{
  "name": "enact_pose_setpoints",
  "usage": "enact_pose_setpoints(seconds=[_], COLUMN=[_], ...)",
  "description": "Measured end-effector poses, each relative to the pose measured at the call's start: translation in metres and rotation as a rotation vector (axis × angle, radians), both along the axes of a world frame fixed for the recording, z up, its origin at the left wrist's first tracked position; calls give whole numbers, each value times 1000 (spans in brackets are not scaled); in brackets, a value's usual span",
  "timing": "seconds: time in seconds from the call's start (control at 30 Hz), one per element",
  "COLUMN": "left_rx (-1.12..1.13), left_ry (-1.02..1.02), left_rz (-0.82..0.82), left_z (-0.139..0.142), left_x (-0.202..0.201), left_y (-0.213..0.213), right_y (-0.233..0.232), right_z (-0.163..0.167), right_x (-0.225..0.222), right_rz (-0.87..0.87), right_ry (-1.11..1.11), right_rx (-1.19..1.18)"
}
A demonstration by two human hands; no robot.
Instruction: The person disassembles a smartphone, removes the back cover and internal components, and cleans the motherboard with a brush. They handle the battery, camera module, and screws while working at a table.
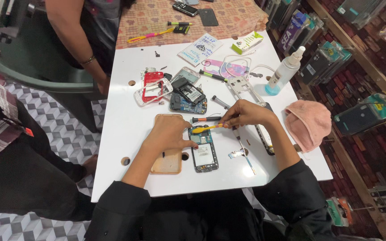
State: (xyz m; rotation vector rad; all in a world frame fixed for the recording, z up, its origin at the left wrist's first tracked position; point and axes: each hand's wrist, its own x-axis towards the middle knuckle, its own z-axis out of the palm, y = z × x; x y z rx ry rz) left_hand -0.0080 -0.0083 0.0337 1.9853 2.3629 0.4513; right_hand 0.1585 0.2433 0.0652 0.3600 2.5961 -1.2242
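Observation:
An opened phone (204, 154) lies face down on the white table (126, 129), its circuit board bare. My left hand (170, 134) rests on a tan phone case (168, 163) and presses its fingertips against the opened phone's left edge. My right hand (246, 114) pinches a yellow-handled screwdriver (204, 129) whose tip points at the top of that phone. An orange-and-black screwdriver (205, 119) lies just beyond the yellow one.
Further back lie a red phone frame (152, 82), a dark phone body (187, 100) and a silver frame (242, 87). A spray bottle (284, 71) and a pink cloth (309, 122) sit at the right. Another person's arm (74, 35) leans at the table's far left.

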Motion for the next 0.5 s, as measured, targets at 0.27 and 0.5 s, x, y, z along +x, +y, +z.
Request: enact_pose_setpoints(seconds=[0.27,0.5], left_rx=[11,-17], left_ry=[-11,-13], left_rz=[-3,9], left_z=[-2,-3], left_x=[-1,-1], left_y=[0,1], right_y=[-2,-2], right_z=[1,2], right_x=[-1,-1], right_rz=[-5,0], right_ry=[-6,-2], right_rx=[4,3])
